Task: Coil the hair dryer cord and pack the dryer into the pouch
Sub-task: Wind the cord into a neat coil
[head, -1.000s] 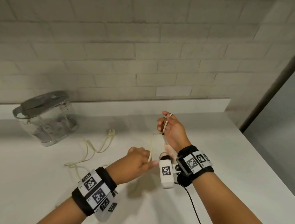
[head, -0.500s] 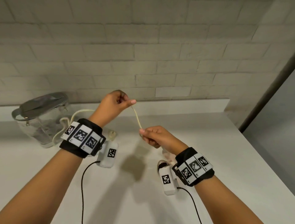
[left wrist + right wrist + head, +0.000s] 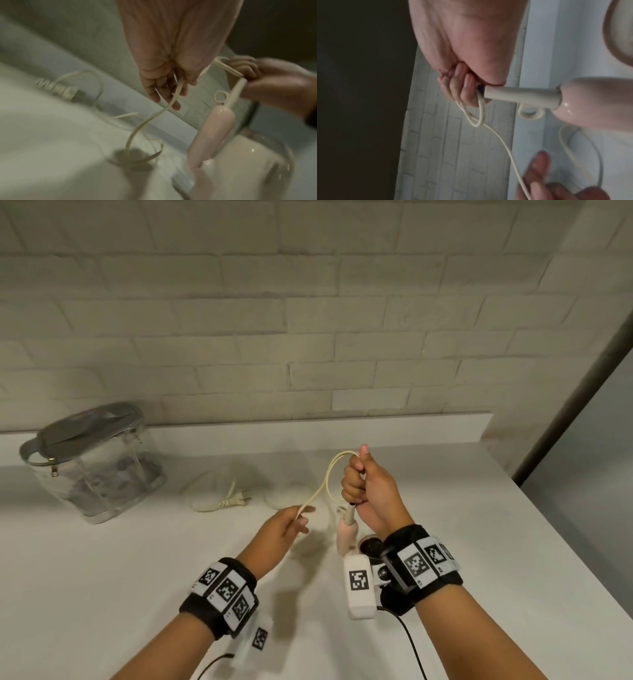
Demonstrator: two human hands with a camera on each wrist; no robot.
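The pale pink hair dryer [image 3: 345,534] hangs by its handle under my right hand [image 3: 356,474]. That hand is fisted round gathered loops of the cream cord [image 3: 327,477] just above the grey strain relief [image 3: 520,96]. From the fist the cord arcs over and down to my left hand [image 3: 299,517], which pinches it between thumb and fingers [image 3: 164,92]. The rest of the cord trails over the counter to the plug [image 3: 236,500]. The clear pouch [image 3: 96,470] with its grey zip top stands at the back left, apart from both hands.
A white counter [image 3: 137,577] runs to a low ledge and a brick wall behind. Its right edge [image 3: 565,559] drops off beyond my right arm. Black wrist-camera cables hang under both forearms.
My left hand has come down from high on the left to just beside the right hand, still holding the cord. The right hand has turned upright with a new loop. The plug slid closer.
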